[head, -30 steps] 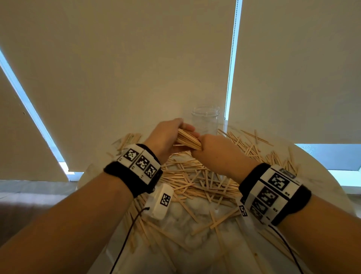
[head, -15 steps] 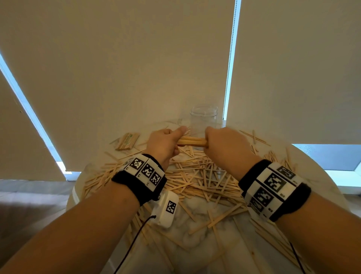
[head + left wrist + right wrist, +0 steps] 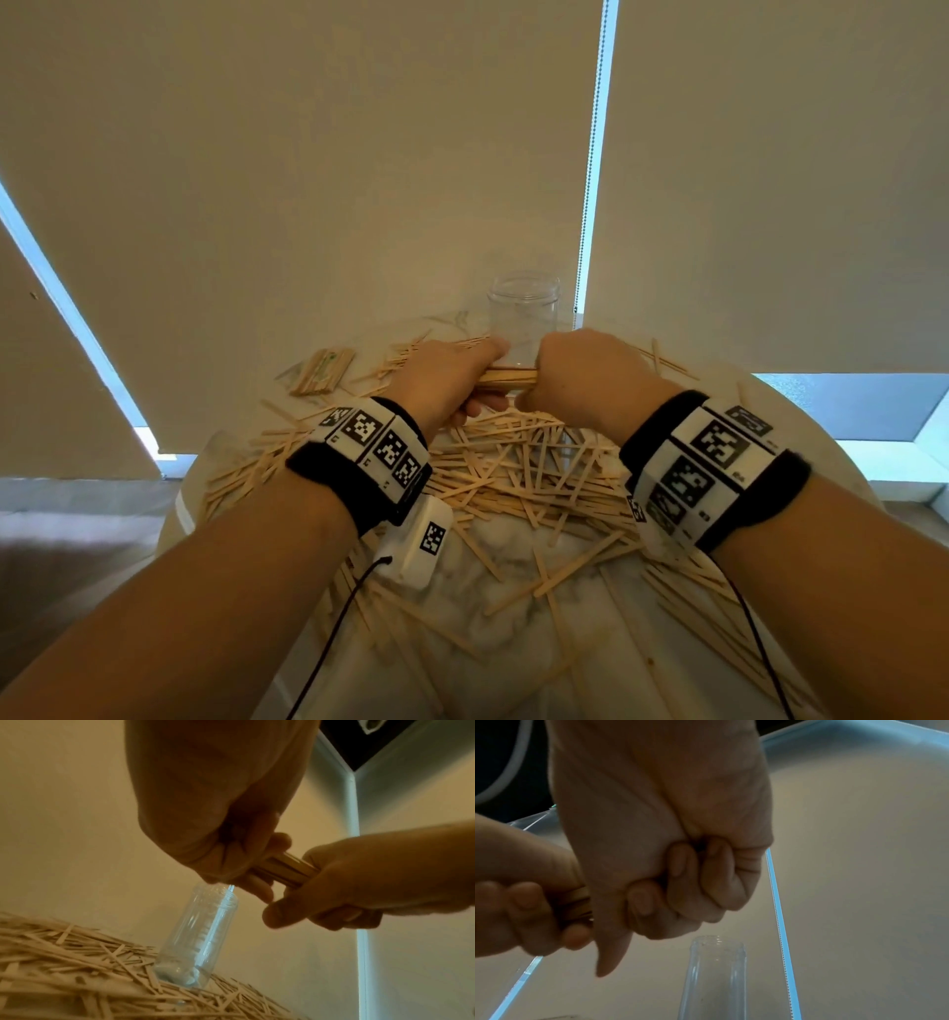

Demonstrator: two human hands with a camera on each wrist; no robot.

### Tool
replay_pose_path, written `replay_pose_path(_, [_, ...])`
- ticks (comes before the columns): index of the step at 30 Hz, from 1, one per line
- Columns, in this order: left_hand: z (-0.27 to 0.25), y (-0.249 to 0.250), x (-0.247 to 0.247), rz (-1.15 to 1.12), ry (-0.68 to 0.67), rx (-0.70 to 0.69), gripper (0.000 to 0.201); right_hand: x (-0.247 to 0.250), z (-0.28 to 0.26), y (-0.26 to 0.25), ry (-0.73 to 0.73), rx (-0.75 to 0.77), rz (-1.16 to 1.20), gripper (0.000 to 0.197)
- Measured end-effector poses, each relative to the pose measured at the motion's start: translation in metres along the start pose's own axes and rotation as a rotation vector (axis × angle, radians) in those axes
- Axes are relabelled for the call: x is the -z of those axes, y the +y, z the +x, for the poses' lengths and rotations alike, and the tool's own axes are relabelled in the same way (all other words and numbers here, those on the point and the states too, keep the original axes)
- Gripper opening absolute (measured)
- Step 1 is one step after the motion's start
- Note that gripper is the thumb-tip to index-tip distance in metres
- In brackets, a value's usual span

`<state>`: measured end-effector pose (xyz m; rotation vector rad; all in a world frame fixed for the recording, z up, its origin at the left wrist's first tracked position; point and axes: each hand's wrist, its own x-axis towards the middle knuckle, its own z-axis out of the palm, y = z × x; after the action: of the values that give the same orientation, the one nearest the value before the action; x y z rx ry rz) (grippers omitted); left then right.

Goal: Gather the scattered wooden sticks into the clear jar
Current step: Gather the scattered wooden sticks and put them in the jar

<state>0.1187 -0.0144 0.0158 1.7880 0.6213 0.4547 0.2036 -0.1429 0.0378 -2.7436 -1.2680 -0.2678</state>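
From the head view, the left hand (image 3: pixel 447 383) and the right hand (image 3: pixel 585 380) each curl round one end of a bundle of sticks (image 3: pixel 506 379), held level above the table (image 3: pixel 513 663) and just in front of the clear jar (image 3: pixel 524 318), which stands upright, open-mouthed and looks empty at the far edge; loose sticks (image 3: pixel 513 478) lie strewn over most of the marble top, with a small tidy stack (image 3: pixel 322 371) off to the left. In the left wrist view the bundle shows as a short tight sheaf between the two fists, both sets of fingers (image 3: pixel 259 888) wrapped round it, the jar below and beyond them among the scatter. The right wrist view shows the right hand clenched on its end, the left hand's fingers closed on the other, and the jar's threaded rim below. The step in hand looks like squaring up a gathered handful before loading it; the next move would call for tipping the bundle end-down, one hand letting go, and lowering it straight into the narrow mouth without knocking the light jar over
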Motion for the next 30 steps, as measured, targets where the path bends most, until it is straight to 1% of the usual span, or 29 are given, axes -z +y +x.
replay_pose_path(1, [0.002, -0.002, 0.001, 0.001, -0.016, 0.026, 0.043, 0.0, 0.001, 0.001, -0.022, 0.006, 0.009, 0.036])
replay_pose_path(3, [0.008, -0.004, 0.003, -0.055, 0.023, 0.056, 0.037, 0.001, 0.002, 0.003, -0.014, 0.052, 0.052, 0.046])
replay_pose_path(6, [0.024, -0.005, 0.006, -0.212, 0.115, 0.115, 0.031, 0.006, 0.005, 0.01, 0.138, 0.095, 0.191, 0.064])
replay_pose_path(8, [0.035, -0.002, 0.006, -0.308, 0.135, 0.128, 0.03, 0.009, 0.013, 0.015, 0.218, 0.062, 0.264, 0.067])
replay_pose_path(11, [0.051, 0.009, -0.001, -0.387, 0.066, 0.109, 0.031, 0.019, 0.033, 0.021, 0.331, -0.013, 0.291, 0.062])
replay_pose_path(12, [0.056, 0.015, -0.003, -0.402, 0.027, 0.104, 0.035, 0.024, 0.041, 0.025, 0.352, -0.024, 0.301, 0.06])
replay_pose_path(14, [0.071, 0.026, -0.003, -0.358, -0.01, 0.084, 0.05, 0.035, 0.056, 0.036, 0.374, -0.044, 0.317, 0.059])
replay_pose_path(16, [0.092, 0.033, -0.001, -0.273, 0.027, 0.058, 0.065, 0.045, 0.074, 0.053, 0.422, -0.093, 0.338, 0.057])
replay_pose_path(17, [0.104, 0.034, 0.0, -0.238, 0.056, 0.048, 0.065, 0.049, 0.085, 0.062, 0.448, -0.119, 0.337, 0.057])
replay_pose_path(18, [0.115, 0.034, 0.0, -0.209, 0.087, 0.043, 0.056, 0.052, 0.097, 0.071, 0.461, -0.143, 0.311, 0.058])
replay_pose_path(20, [0.139, 0.029, 0.0, -0.155, 0.104, 0.036, 0.03, 0.056, 0.12, 0.085, 0.458, -0.184, 0.21, 0.059])
replay_pose_path(21, [0.151, 0.023, -0.001, -0.101, 0.063, 0.042, 0.043, 0.056, 0.131, 0.09, 0.451, -0.203, 0.163, 0.058])
replay_pose_path(23, [0.174, 0.011, -0.006, 0.027, -0.092, 0.073, 0.097, 0.051, 0.152, 0.093, 0.41, -0.214, 0.081, 0.054])
replay_pose_path(24, [0.181, 0.008, -0.01, 0.083, -0.169, 0.073, 0.122, 0.046, 0.162, 0.091, 0.368, -0.187, 0.033, 0.053])
replay_pose_path(25, [0.187, 0.006, -0.016, 0.105, -0.234, 0.056, 0.141, 0.041, 0.172, 0.086, 0.313, -0.137, -0.013, 0.052])
replay_pose_path(26, [0.195, 0.002, -0.022, 0.102, -0.273, 0.027, 0.155, 0.035, 0.181, 0.079, 0.25, -0.076, -0.045, 0.052])
replay_pose_path(27, [0.201, -0.001, -0.028, 0.11, -0.269, -0.012, 0.16, 0.031, 0.187, 0.069, 0.185, -0.012, -0.06, 0.05])
replay_pose_path(28, [0.209, -0.004, -0.034, 0.12, -0.248, -0.055, 0.157, 0.026, 0.192, 0.061, 0.112, 0.045, -0.073, 0.047])
replay_pose_path(30, [0.228, -0.017, -0.042, 0.163, -0.188, -0.141, 0.14, 0.017, 0.202, 0.047, -0.025, 0.135, -0.12, 0.038])
